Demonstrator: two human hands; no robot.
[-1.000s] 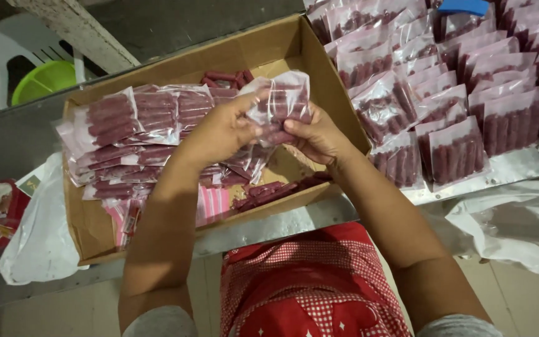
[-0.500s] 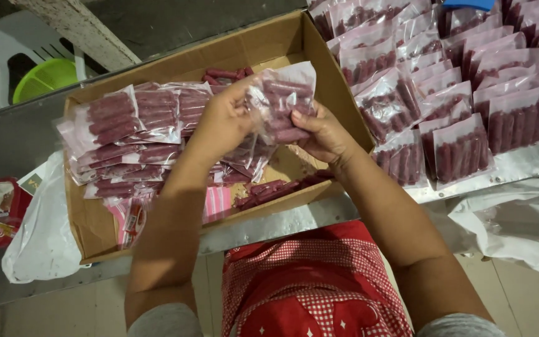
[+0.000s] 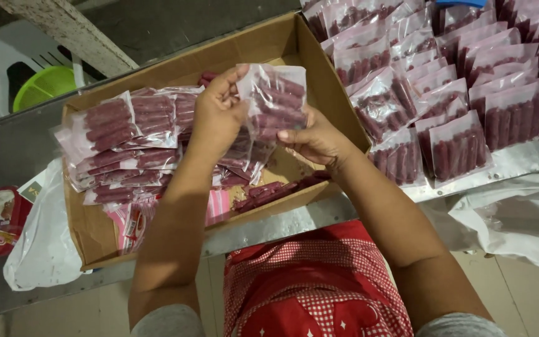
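Nearest the camera, a red checked apron (image 3: 310, 287) sits below the metal table edge (image 3: 269, 226). Just beyond, over the cardboard box (image 3: 282, 47), both hands hold one clear packet of red sausages (image 3: 276, 103) upright: left hand (image 3: 218, 115) pinching its left edge, fingers narrow, right hand (image 3: 316, 140) cupping underneath, thumb on the lower corner. Best, I'd judge, to keep the grip on the edges and level the sticks flat. Left in the box lie stacked packets (image 3: 126, 137); far right, rows of sealed packets (image 3: 463, 81) overlap
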